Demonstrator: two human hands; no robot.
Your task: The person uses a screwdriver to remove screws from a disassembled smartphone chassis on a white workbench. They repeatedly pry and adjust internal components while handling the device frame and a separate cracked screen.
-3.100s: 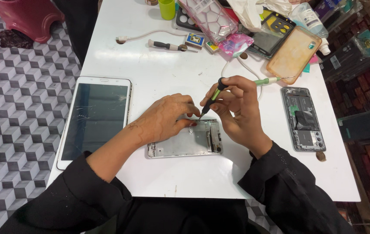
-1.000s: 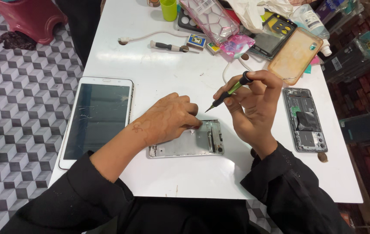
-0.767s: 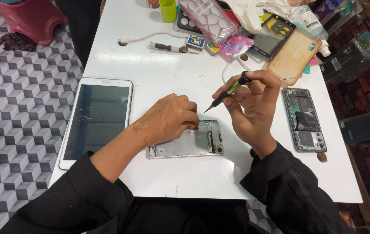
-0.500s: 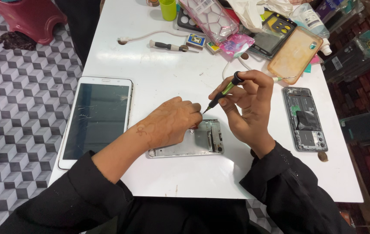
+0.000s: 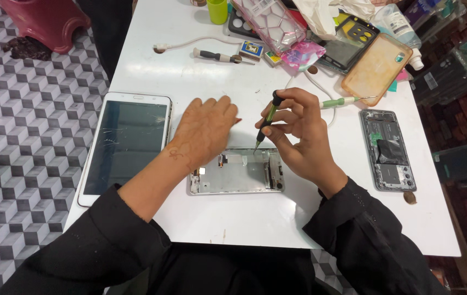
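Right hand (image 5: pixel 299 136) pinches a slim green-and-black precision screwdriver (image 5: pixel 266 121), tip angled down-left just above the top edge of the silver opened phone frame (image 5: pixel 237 171), which lies lengthwise across the white counter (image 5: pixel 233 213). Left hand (image 5: pixel 203 128) rests flat, fingers spread, holding nothing, on the frame's upper-left end.

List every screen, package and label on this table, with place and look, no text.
Tablet: left of the left hand, white frame, dark cracked screen.
Opened phone: right of the right hand, dark insides showing.
Small box: far side, blue and yellow.
Bottle: far right corner, clear, pale label.
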